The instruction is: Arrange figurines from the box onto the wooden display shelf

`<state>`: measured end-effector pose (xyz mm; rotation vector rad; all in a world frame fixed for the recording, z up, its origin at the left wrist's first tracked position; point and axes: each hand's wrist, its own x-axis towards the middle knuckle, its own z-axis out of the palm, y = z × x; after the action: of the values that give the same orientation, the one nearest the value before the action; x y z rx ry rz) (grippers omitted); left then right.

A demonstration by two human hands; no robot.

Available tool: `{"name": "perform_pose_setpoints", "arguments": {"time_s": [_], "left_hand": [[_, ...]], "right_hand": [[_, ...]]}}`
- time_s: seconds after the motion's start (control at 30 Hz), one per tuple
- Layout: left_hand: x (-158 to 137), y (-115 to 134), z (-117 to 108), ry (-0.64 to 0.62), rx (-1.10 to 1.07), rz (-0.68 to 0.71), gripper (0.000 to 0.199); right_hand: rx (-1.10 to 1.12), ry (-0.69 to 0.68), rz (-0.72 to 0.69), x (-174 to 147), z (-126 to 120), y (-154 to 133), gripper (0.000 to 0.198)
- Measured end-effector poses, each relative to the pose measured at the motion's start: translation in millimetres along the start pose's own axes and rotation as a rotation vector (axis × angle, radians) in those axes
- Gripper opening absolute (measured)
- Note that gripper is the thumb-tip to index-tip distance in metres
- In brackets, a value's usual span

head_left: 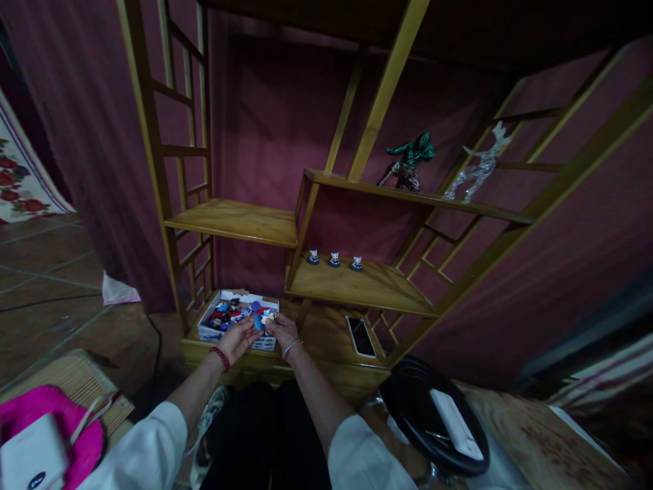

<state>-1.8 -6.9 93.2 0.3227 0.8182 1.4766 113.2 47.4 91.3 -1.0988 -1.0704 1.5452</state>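
Note:
My left hand (pixel 241 339) and my right hand (pixel 283 329) meet over the front edge of a white cardboard box (pixel 209 332) on the low shelf. Between their fingertips is a small blue-and-white figurine (pixel 266 317), gripped by both; its details are too small to make out. Several small figurines (pixel 229 313) in red, black, blue and purple lie jumbled inside the box. A red bead bracelet circles my left wrist, and a silver bangle is on my right.
Three small figurines (pixel 334 260) stand in a row on the middle shelf (pixel 367 289). A phone (pixel 361 337) lies on the low shelf. Above stand a green figure (pixel 411 162) and a clear deer (pixel 477 167). A black round stool (pixel 433 415) is at right.

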Motion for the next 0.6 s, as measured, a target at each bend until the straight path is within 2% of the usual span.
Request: {"name": "perform_pose_setpoints", "arguments": {"time_s": [0.17, 0.33, 0.6], "left_hand": [[-2, -3, 0, -0.034, -0.028, 0.015, 0.013], [-3, -7, -3, -0.082, -0.058, 0.043, 0.019], [-9, -6, 2, -0.021, -0.114, 0.050, 0.014]], "right_hand": [[-0.021, -0.049, -0.023, -1, -3, -5, 0.045], [-0.066, -0.127, -0.099, 1, -6, -5, 0.036], [-0.138, -0.145, -0.183, -7, -5, -15, 0.034]]}}
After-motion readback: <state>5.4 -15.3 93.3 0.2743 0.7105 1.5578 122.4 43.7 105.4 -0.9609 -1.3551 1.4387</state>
